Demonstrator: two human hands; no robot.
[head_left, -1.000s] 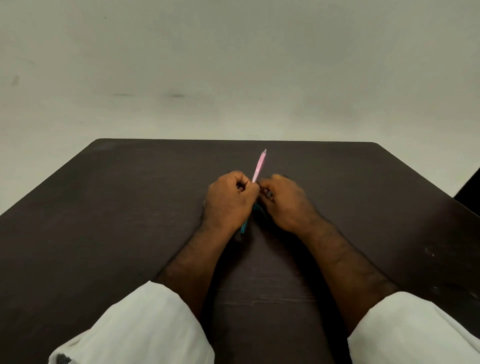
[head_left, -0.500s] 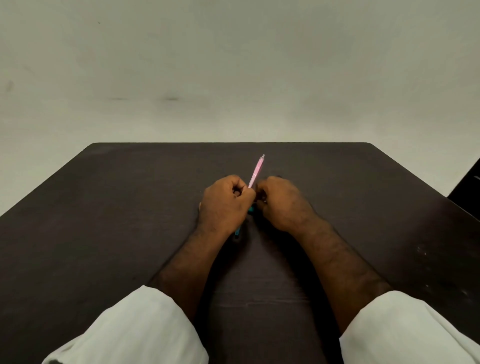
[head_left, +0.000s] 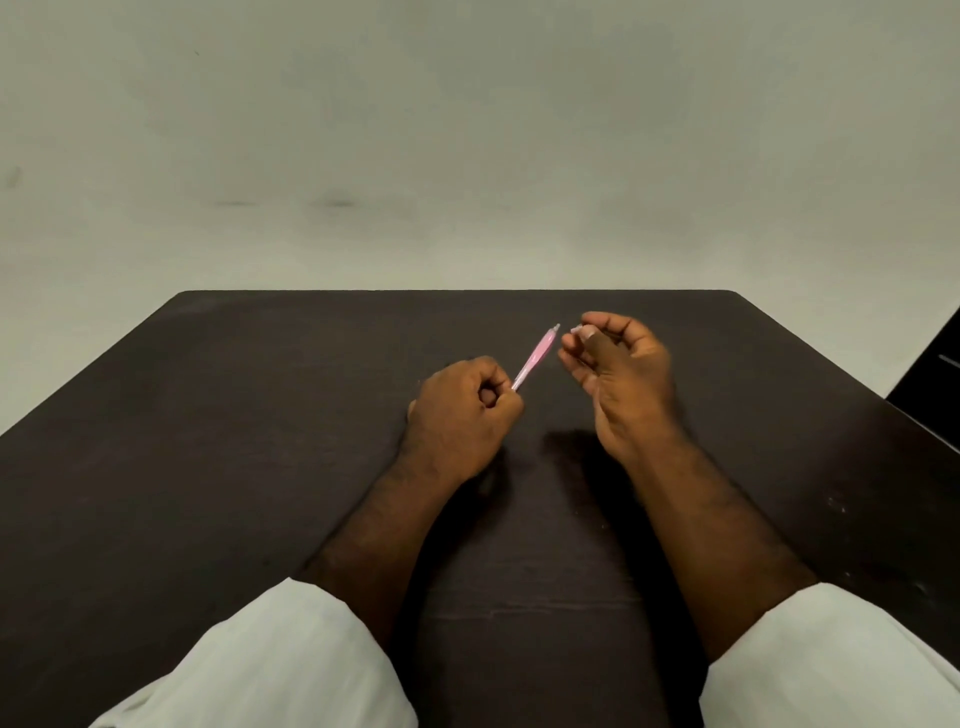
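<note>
In the head view, we are gripping a pink pen (head_left: 535, 358) in our left hand (head_left: 462, 415). The fingers are curling into a fist round its lower end, and the rest is sticking out, tilting up and away toward the far edge of the table (head_left: 208, 467). The hand is sitting near the table's middle, somewhat closer to the far edge. Our right hand (head_left: 623, 374) is hovering just beside the pen's tip, apart from it, with the palm turning leftward and the fingers loosely curling. Something pale is showing at the fingertips (head_left: 587, 335), and we cannot tell whether they are pinching anything. White sleeves (head_left: 291, 660) are covering our arms at the near edge.
</note>
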